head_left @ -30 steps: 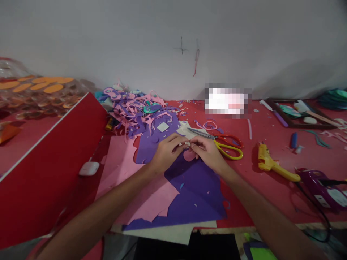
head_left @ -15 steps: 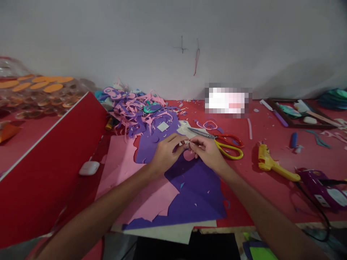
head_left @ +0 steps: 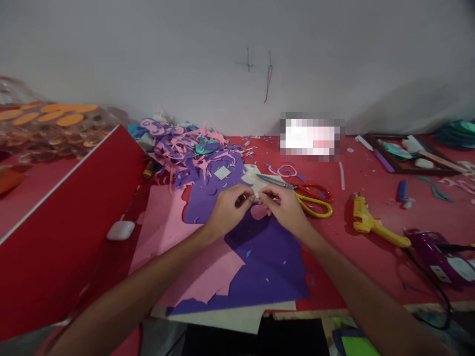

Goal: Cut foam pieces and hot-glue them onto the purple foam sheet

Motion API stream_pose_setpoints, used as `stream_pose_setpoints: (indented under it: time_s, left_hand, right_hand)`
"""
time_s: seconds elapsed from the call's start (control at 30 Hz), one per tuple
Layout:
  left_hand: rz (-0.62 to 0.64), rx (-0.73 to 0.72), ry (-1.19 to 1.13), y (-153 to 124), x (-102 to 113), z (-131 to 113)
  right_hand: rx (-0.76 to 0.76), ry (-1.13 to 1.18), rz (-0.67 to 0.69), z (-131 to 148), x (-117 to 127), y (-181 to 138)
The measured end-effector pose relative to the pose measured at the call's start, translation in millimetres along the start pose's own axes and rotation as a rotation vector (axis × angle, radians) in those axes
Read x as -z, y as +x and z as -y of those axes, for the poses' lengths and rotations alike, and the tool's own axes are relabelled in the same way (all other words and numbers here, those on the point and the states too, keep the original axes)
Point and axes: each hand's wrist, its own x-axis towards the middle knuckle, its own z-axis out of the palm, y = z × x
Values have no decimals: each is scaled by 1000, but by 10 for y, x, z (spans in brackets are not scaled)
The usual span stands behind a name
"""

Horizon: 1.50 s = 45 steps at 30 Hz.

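Note:
My left hand point(head_left: 229, 210) and my right hand point(head_left: 284, 205) meet over the purple sheet point(head_left: 270, 267), fingertips pinched and almost touching. A tiny pale bit point(head_left: 256, 196) shows between the fingertips, too small to name. Against the curled fingers of my right hand hangs a rounded pink piece point(head_left: 259, 212), partly hidden by them. Just beyond my right hand lie scissors point(head_left: 313, 201) with red and yellow handles. A torn-edged pink sheet point(head_left: 193, 267) spreads under my left forearm, overlapping the purple one.
A heap of pink and purple offcuts point(head_left: 185, 143) lies at the back left, beside an upright red panel point(head_left: 74, 227). A white case point(head_left: 120, 230) sits near it. On the right are a yellow glue gun point(head_left: 374, 225), a purple device point(head_left: 438, 257) and a dark-framed tray point(head_left: 426, 170).
My left fingers have closed up slightly and shifted a little away from the right fingertips, baring the pale bit between them. The right hand has hardly moved.

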Motion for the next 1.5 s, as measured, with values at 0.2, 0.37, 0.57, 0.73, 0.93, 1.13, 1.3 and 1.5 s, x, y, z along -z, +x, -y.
stream_pose_setpoints:
  time_s: [0.2, 0.37, 0.57, 0.73, 0.93, 1.13, 1.3, 1.5]
  left_hand:
    - [-24, 165, -219, -11, -37, -17]
    - [-13, 145, -214, -34, -68, 24]
    - [16, 98, -143, -51, -80, -15]
    - [-7, 79, -133, -25, -41, 18]
    - [-168, 223, -373, 57, -1, 196]
    - [-217, 248, -453, 86, -6, 223]
    - [-226, 258, -444, 87, 2, 211]
    - [-175, 152, -380, 92, 5, 228]
  right_hand:
    - [-68, 163, -26, -23, 22, 16]
    - [-13, 20, -34, -11, -4, -6]
    - [98, -110, -39, 11, -13, -19]
    - [176, -237, -11, 34, 51, -12]
    - [93, -786, -196, 45, 311, 47]
    - [-47, -890, 34, -73, 294, 67]
    - [-22, -607, 99, -178, 262, 101]
    - [-41, -104, -25, -179, 252, 130]
